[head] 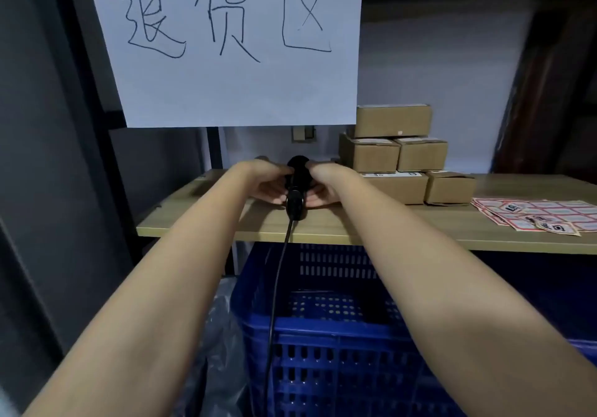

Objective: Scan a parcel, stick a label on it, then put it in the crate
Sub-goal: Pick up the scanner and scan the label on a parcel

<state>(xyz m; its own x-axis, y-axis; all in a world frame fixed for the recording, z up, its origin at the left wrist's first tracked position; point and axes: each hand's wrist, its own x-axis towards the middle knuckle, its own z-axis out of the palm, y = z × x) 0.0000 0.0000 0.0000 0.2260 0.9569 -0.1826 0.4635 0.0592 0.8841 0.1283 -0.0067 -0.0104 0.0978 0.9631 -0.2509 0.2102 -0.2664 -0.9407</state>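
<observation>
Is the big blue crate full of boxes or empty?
Empty, as far as it shows: the blue crate shows only its bare holed bottom; arms hide some.

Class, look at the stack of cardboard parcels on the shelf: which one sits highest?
The single parcel on top of the stack, just right of the paper sign. The others sit below it.

Black corded scanner on shelf, brown parcels beside.

View: a single head-worn wide-angle camera
Facing: forward and down, over the desk
Nearness: close, both forearms seen outstretched
</observation>
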